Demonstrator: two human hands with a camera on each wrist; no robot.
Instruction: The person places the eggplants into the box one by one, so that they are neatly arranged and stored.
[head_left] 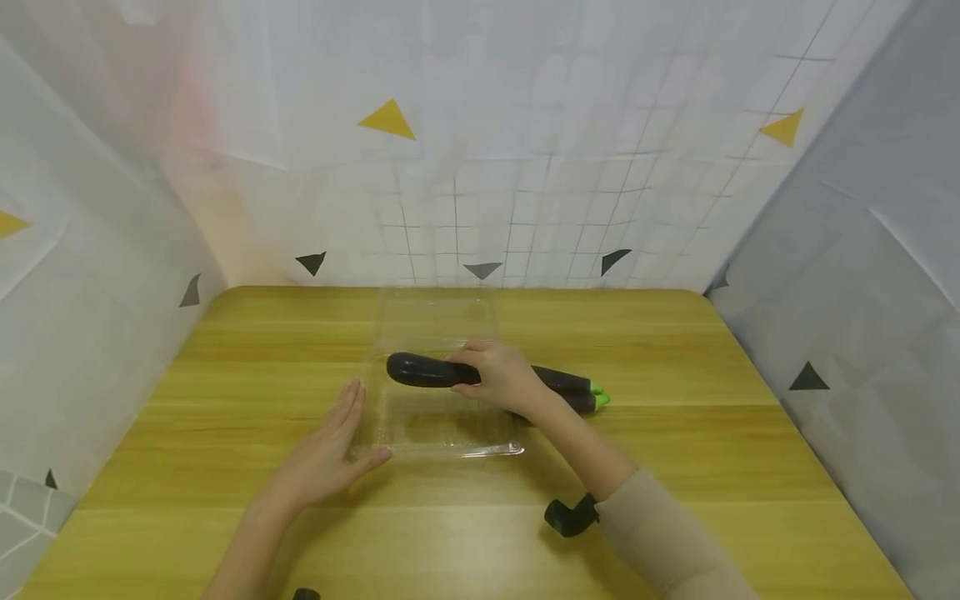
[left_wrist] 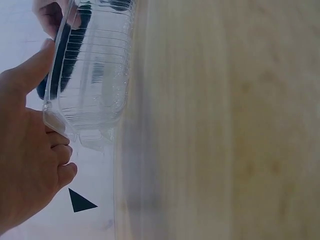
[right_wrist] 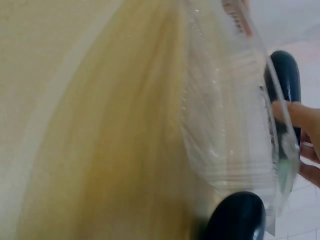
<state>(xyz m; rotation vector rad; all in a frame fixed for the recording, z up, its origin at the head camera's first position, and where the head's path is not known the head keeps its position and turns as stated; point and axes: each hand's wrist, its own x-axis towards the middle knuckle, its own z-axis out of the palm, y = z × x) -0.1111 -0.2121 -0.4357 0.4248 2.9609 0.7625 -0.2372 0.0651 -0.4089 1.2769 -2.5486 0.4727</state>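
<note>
My right hand [head_left: 502, 379] grips a long, dark eggplant [head_left: 423, 371] and holds it level over a clear plastic clamshell container [head_left: 457, 454]. The eggplant's rounded end points left; in the right wrist view its green end [right_wrist: 285, 172] shows through the plastic. The container stands with its lid [head_left: 435, 321] folded back toward the wall. At the container's left front corner rests my left hand [head_left: 322, 458], fingers straight along the side and thumb at the front edge. Two more eggplants [head_left: 573, 385] with green ends lie right of the container, partly behind my right hand.
The wood-grain table [head_left: 465, 533] ends at a white sheet wall [head_left: 465, 192] with printed triangles and grid lines. Similar sheets flank the left and right sides. A black wrist device [head_left: 572, 517] sticks out beside the right sleeve.
</note>
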